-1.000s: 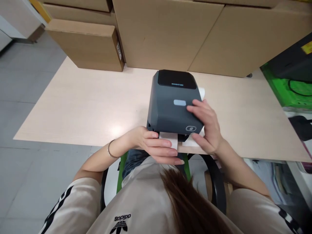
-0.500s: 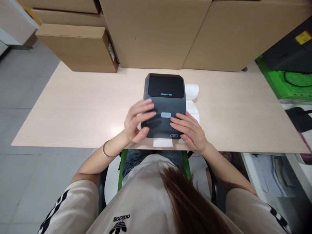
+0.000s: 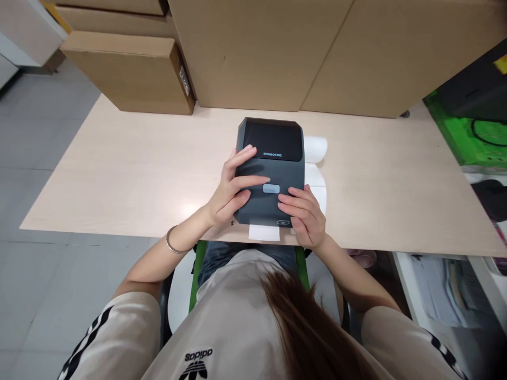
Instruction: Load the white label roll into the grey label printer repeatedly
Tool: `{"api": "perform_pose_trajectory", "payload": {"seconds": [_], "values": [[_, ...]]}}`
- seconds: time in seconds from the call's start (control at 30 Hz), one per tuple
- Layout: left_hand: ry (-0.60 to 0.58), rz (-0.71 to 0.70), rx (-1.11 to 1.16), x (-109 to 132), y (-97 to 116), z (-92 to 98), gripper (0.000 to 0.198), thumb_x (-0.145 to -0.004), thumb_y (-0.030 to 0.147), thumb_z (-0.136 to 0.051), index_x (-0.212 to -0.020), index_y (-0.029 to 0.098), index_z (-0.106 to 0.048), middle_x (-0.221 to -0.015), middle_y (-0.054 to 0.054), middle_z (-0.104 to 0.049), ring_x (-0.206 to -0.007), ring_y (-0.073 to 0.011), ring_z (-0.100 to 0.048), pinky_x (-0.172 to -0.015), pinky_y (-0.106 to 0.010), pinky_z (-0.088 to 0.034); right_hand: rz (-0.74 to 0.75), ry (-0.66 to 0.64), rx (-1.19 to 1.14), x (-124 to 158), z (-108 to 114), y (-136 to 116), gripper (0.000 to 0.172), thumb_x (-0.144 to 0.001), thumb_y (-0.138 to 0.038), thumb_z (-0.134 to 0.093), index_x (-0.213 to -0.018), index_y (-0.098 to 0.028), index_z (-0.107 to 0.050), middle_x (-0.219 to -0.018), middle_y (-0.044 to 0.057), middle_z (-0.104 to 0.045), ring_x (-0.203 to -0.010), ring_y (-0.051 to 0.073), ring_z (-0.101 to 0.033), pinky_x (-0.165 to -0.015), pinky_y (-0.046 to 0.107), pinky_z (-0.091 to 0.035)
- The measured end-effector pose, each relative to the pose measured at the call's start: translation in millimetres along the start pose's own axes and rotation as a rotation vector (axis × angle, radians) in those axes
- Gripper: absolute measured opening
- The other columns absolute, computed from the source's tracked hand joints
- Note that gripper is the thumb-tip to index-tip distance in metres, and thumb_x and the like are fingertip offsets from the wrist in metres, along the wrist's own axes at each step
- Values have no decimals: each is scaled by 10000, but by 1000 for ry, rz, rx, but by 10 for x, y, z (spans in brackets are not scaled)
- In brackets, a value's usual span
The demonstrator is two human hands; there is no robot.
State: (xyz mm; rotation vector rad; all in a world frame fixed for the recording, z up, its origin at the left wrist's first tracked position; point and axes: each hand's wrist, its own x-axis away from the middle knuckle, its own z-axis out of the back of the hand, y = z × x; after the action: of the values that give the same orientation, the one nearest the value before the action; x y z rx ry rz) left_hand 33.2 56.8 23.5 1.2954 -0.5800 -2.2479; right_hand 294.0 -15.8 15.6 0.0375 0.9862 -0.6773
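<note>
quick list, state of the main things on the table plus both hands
printer: cover looks shut
pale button: can't tell if pressed
paper strip: out at the printer's near edge
paper roll: partly unwound
left hand: open, on the printer
right hand: open, on the printer
small box: standing, visible sides closed

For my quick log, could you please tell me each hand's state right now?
Left hand: open, spread over the printer.
Right hand: open, at the printer's near right corner.
</note>
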Motion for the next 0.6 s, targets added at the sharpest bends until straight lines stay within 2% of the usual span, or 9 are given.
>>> {"api": "perform_pose_trajectory", "payload": {"seconds": [0.07, 0.17, 0.27, 0.33, 0.4, 0.47, 0.6], "values": [[-62, -14, -1, -20, 13, 45, 447, -1091, 602, -351, -1440, 488, -605, -1718, 51, -502, -1671, -362, -396, -1407, -734, -178, -5, -21, 8, -4, 9, -1, 550, -1018, -154, -400, -1473, -305, -668, -1335, 12, -786, -1400, 191, -679, -1303, 478, -491], [-48, -61, 4, -25, 14, 54, 431, -1097, 559, -392, -1470, 468, -587, -1530, 20, -701, -1609, -335, -515, -1398, -729, -227, 21, -46, 41, -39, 31, 19, 522, -1016, -183, -432, -1459, -315, -674, -1328, 10, -789, -1362, 201, -698, -1280, 473, -494], [1, -92, -4, -5, -6, 12, 438, -1102, 541, -400, -1496, 465, -573, -1295, 12, -823, -1460, -316, -674, -1361, -711, -335, 70, 2, 77, -131, 50, 36, 479, -998, -259, -567, -1473, -303, -609, -1255, 8, -811, -1243, 195, -752, -1164, 419, -558], [10, -144, -3, 6, -13, -13, 462, -1116, 492, -374, -1558, 501, -508, -1205, 38, -853, -1409, -292, -716, -1327, -687, -399, 76, -6, 116, -207, 61, 37, 555, -982, -337, -643, -1524, -292, -533, -1226, 20, -818, -1224, 211, -765, -1066, 401, -598], [12, -191, 5, 7, -3, -23, 535, -1122, 412, -364, -1644, 527, -383, -1212, 69, -860, -1446, -252, -695, -1314, -638, -430, 80, -52, 136, -270, 70, 32, 667, -984, -386, -661, -1603, -271, -443, -1238, 47, -814, -1269, 236, -754, -1019, 408, -619], [9, -210, 6, -4, 24, -17, 600, -1122, 356, -360, -1699, 507, -293, -1267, 77, -855, -1514, -219, -640, -1317, -589, -432, 94, -81, 135, -309, 73, 22, 757, -994, -393, -651, -1672, -244, -352, -1254, 69, -808, -1308, 252, -738, -1032, 431, -625], [-6, -204, 3, -50, 78, 22, 613, -1132, 320, -363, -1727, 443, -285, -1294, 60, -850, -1538, -221, -620, -1315, -573, -429, 88, -98, 127, -345, 67, 11, 855, -1002, -421, -634, -1739, -240, -241, -1262, 74, -804, -1304, 268, -735, -1088, 488, -609]]}}
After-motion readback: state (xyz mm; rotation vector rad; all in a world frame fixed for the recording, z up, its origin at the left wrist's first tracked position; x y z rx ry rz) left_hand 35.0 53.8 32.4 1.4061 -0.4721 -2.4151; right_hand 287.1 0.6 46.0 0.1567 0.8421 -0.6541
